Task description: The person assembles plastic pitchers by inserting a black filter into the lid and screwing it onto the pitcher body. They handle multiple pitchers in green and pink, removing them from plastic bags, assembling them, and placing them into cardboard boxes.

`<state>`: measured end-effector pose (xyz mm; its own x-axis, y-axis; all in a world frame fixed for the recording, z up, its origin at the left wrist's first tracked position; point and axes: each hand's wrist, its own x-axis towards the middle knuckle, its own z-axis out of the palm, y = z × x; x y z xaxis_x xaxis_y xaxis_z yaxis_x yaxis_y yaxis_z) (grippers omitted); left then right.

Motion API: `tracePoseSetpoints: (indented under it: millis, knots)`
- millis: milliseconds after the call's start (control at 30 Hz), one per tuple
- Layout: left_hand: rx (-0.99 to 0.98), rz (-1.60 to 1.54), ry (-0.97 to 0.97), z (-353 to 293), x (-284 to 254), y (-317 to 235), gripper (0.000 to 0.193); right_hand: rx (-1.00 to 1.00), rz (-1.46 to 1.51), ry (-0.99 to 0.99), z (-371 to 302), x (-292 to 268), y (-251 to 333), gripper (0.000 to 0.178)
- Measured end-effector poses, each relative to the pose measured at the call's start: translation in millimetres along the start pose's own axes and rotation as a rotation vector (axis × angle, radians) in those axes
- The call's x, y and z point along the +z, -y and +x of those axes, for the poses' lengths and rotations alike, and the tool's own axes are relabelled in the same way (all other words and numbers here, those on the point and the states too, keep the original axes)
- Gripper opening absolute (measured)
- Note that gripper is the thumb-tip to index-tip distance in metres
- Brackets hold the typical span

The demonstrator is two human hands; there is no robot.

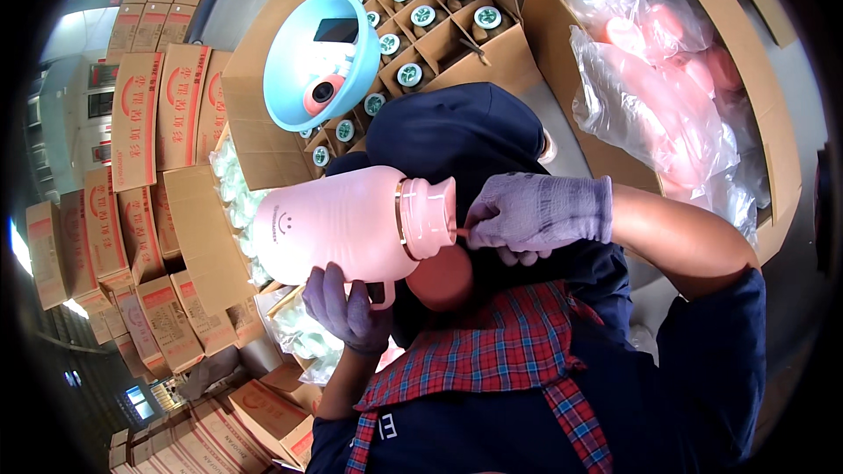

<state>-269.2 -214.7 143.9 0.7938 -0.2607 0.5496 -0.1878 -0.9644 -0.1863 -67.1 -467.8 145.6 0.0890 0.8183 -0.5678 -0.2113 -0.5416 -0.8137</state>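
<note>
A large pink vacuum flask with a smiley face lies tilted on its side in front of me, its mouth toward the right. My left hand, in a grey-purple glove, is closed round its lower side by the handle. At the mouth, my gloved right hand is closed, fingers pinched on a thin pink piece whose kind I cannot make out. Just below the neck shows a round, darker pink part, partly hidden behind the flask.
A light-blue basin with small parts in it rests on a divided carton of bottles with white-and-green caps. At right stands a carton of pink parts in clear plastic bags. Stacked cartons fill the left.
</note>
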Motion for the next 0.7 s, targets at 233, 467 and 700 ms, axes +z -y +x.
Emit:
tracePoseSetpoints:
  millis: [233,467,700]
  knots:
    - [-0.095,-0.112,0.026,9,1,11,0.038,-0.171,0.207,-0.283,-22,-7,-14,0.036]
    - [-0.185,-0.266,0.299,99,-35,38,0.031,-0.76,-0.783,-0.819,-10,2,-32,0.07]
    - [-0.254,-0.488,0.486,150,-25,78,0.034,-0.73,-0.967,-0.97,13,-8,-13,0.059]
